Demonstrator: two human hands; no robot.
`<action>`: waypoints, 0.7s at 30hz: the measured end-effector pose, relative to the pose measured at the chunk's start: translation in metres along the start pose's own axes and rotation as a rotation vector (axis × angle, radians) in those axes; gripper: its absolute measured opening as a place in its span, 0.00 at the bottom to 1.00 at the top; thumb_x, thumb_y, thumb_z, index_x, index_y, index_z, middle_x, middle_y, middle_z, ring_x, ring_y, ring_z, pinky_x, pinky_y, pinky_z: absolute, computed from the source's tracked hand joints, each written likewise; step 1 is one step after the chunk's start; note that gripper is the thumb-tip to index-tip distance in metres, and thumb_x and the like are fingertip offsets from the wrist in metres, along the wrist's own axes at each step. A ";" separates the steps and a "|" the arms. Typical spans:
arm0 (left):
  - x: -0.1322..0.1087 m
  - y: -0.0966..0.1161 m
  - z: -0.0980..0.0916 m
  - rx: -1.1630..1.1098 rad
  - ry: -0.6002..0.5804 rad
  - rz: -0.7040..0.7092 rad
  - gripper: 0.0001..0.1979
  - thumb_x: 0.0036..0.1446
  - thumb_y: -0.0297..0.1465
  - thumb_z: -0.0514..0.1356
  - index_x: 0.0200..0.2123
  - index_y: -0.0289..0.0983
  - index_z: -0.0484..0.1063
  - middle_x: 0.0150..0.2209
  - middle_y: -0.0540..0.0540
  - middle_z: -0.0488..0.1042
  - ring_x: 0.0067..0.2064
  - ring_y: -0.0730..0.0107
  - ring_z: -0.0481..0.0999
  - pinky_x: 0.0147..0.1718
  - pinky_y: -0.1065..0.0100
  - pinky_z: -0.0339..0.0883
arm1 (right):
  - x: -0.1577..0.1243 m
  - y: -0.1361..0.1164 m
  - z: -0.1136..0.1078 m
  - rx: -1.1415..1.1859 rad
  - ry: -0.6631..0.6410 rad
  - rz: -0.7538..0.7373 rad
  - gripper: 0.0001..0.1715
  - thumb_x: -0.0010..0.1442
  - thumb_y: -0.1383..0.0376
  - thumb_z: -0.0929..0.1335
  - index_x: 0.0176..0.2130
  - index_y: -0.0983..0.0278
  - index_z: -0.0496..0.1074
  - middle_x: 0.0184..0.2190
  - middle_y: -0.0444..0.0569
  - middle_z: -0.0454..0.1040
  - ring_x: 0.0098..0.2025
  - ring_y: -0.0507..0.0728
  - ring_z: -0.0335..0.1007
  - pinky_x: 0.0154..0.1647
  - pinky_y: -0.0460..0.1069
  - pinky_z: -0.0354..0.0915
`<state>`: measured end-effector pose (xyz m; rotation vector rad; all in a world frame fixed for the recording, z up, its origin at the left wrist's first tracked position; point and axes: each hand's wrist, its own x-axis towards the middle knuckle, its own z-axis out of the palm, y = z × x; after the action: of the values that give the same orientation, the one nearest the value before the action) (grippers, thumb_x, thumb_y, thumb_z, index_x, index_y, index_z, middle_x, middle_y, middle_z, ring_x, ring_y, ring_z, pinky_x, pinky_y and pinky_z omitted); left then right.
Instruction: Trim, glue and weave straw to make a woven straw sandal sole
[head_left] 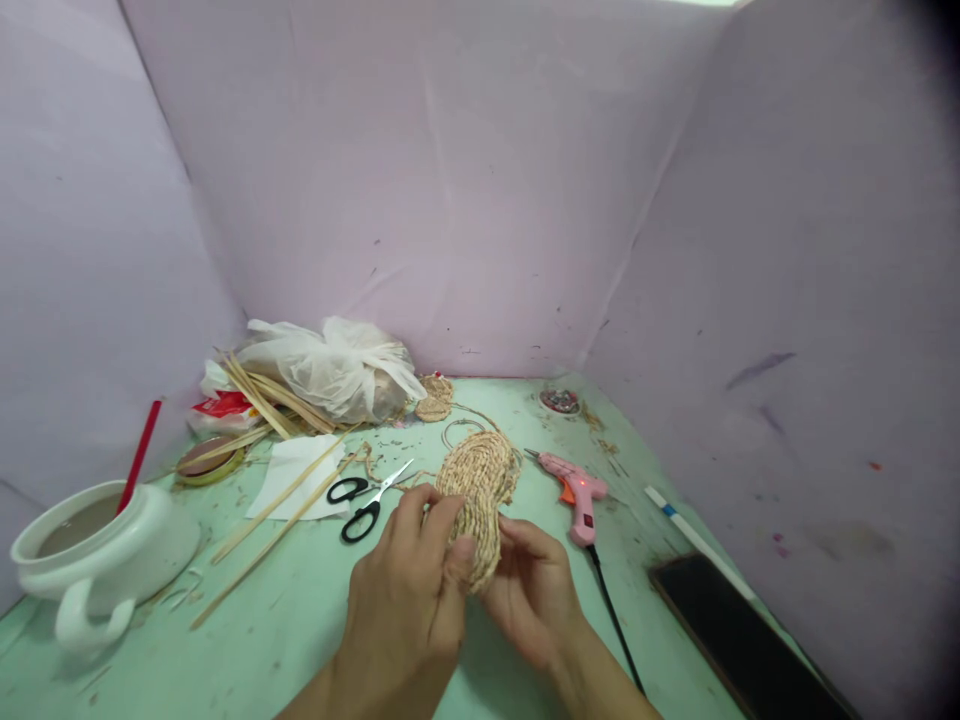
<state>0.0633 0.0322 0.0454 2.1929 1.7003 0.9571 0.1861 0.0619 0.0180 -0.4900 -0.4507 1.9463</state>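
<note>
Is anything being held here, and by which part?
Yes: the braided piece, held at its near end, the left hand on its left side, the right hand on its right.

The braided straw piece [478,470] looks rough and matt, the white pot [154,535] glossy.

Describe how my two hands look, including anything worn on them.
Both the left hand and the right hand are ungloved. No sleeve, watch or bracelet shows on either arm as far as the view reaches. No ring is visible either, though some fingers are partly hidden, so one there can't be ruled out.
</note>
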 end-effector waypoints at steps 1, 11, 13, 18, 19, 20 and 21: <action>0.003 -0.002 -0.001 -0.058 0.001 -0.022 0.14 0.60 0.34 0.45 0.45 0.42 0.65 0.49 0.42 0.65 0.46 0.60 0.71 0.38 0.59 0.69 | 0.001 0.000 -0.002 0.006 -0.012 0.023 0.12 0.48 0.66 0.63 0.32 0.66 0.73 0.34 0.51 0.78 0.42 0.61 0.72 0.44 0.56 0.66; 0.029 -0.024 -0.001 -1.166 -0.370 -0.629 0.22 0.48 0.35 0.61 0.46 0.30 0.67 0.40 0.39 0.76 0.42 0.57 0.74 0.44 0.59 0.65 | 0.001 0.000 -0.005 -0.013 0.025 0.209 0.14 0.48 0.64 0.63 0.33 0.68 0.73 0.31 0.53 0.78 0.41 0.61 0.72 0.44 0.57 0.65; 0.029 -0.022 0.004 -1.270 -0.285 -0.722 0.21 0.50 0.35 0.61 0.45 0.30 0.68 0.38 0.40 0.77 0.41 0.57 0.75 0.44 0.60 0.65 | 0.000 0.003 -0.003 -0.043 0.075 0.190 0.11 0.50 0.65 0.65 0.33 0.68 0.73 0.31 0.52 0.78 0.41 0.60 0.73 0.45 0.55 0.65; 0.024 -0.018 0.017 -1.367 -0.092 -0.789 0.19 0.50 0.31 0.59 0.46 0.32 0.66 0.39 0.41 0.76 0.42 0.59 0.75 0.43 0.61 0.66 | -0.006 0.009 0.003 -0.155 0.132 0.096 0.15 0.54 0.60 0.68 0.38 0.68 0.73 0.34 0.51 0.78 0.42 0.58 0.72 0.44 0.51 0.65; 0.024 -0.018 0.019 -1.341 -0.055 -0.787 0.19 0.50 0.31 0.59 0.46 0.33 0.65 0.39 0.41 0.76 0.43 0.59 0.74 0.43 0.61 0.66 | -0.007 0.010 0.004 -0.180 0.113 0.095 0.17 0.54 0.59 0.68 0.40 0.68 0.73 0.36 0.51 0.78 0.42 0.58 0.72 0.44 0.51 0.65; 0.023 -0.019 0.022 -1.302 -0.015 -0.777 0.19 0.50 0.32 0.60 0.45 0.33 0.65 0.40 0.42 0.75 0.43 0.60 0.74 0.44 0.61 0.65 | -0.009 0.010 0.006 -0.207 0.096 0.100 0.18 0.53 0.59 0.69 0.41 0.68 0.72 0.37 0.51 0.78 0.42 0.58 0.72 0.44 0.51 0.65; 0.022 -0.021 0.025 -1.251 0.023 -0.757 0.18 0.50 0.33 0.59 0.45 0.34 0.66 0.40 0.42 0.75 0.43 0.60 0.74 0.44 0.61 0.65 | -0.010 0.010 0.007 -0.233 0.086 0.110 0.19 0.52 0.59 0.70 0.42 0.67 0.72 0.38 0.51 0.78 0.42 0.58 0.72 0.44 0.51 0.65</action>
<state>0.0642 0.0644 0.0235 0.6737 1.1592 1.2547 0.1787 0.0481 0.0199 -0.7594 -0.6098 1.9784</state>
